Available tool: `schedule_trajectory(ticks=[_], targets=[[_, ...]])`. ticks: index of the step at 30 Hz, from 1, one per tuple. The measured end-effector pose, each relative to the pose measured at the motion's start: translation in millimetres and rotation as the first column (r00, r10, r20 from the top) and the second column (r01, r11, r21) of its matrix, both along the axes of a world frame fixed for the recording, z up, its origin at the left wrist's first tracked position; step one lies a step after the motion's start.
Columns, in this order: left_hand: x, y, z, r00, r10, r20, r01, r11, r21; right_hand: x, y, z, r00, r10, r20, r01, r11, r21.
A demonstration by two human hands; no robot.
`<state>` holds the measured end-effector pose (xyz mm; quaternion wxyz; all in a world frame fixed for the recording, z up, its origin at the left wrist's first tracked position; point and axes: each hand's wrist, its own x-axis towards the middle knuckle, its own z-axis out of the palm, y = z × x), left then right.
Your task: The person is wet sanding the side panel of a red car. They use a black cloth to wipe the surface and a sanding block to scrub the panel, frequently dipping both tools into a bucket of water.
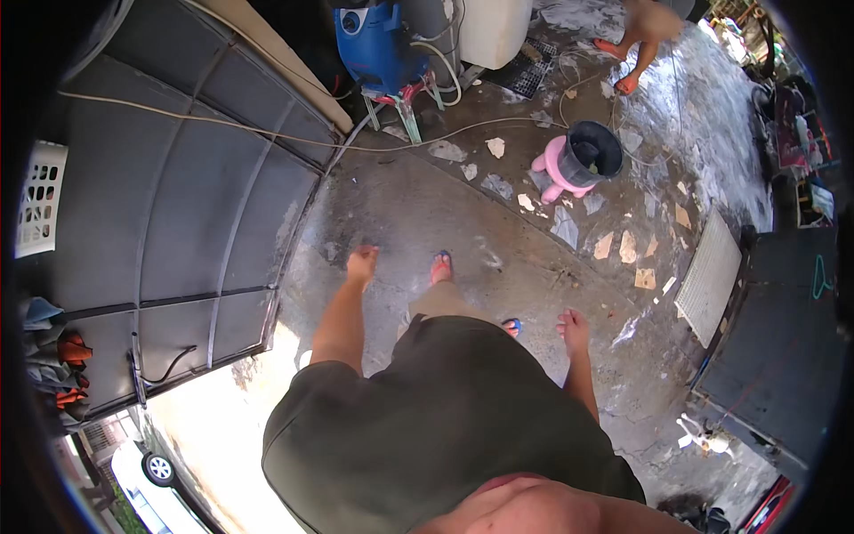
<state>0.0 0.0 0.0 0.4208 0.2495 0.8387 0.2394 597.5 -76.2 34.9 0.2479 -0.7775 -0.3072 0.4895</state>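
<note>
My left hand [362, 262] hangs over the wet grey concrete [400, 222], its fingers bent together; whatever they may hold is too small to make out. On the other side, my right hand [571, 327] hangs with loosely bent fingers apart and nothing visible in them. My sandalled feet [441, 267] are on the concrete between the hands. Ahead and to the right, a dark bucket [594, 151] stands on a pink stool [550, 165], with scattered pale broken pieces [628, 247] around it.
Another person [649, 40] bends at the upper right. A blue machine [369, 49] with hoses stands ahead. A metal gate [178, 222] is on the left, dark panels [765, 338] and a pale board [707, 276] on the right, and a white car [133, 472] beyond the opening.
</note>
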Motion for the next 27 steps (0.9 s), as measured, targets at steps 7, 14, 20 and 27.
schedule_trajectory(ticks=[7,14,20,27], targets=[[81,18,9,0.401,-0.88,0.254,0.915,0.396,-0.074,81,-237,-57,0.84,-0.543,0.0,0.484,0.749,-0.453],[-65,238,111,0.273,-0.909,-0.315,0.877,0.37,-0.306,-18,-238,-34,0.909,-0.417,0.006,0.333,0.715,-0.615],[-199,523,263,0.361,-0.425,-0.83,0.784,0.62,0.023,-115,-117,-6,0.984,-0.166,-0.07,0.108,0.856,-0.506],[-194,663,272,0.251,-0.377,-0.892,0.629,0.764,-0.146,-123,-18,46,0.917,-0.398,-0.021,0.353,0.835,-0.422]])
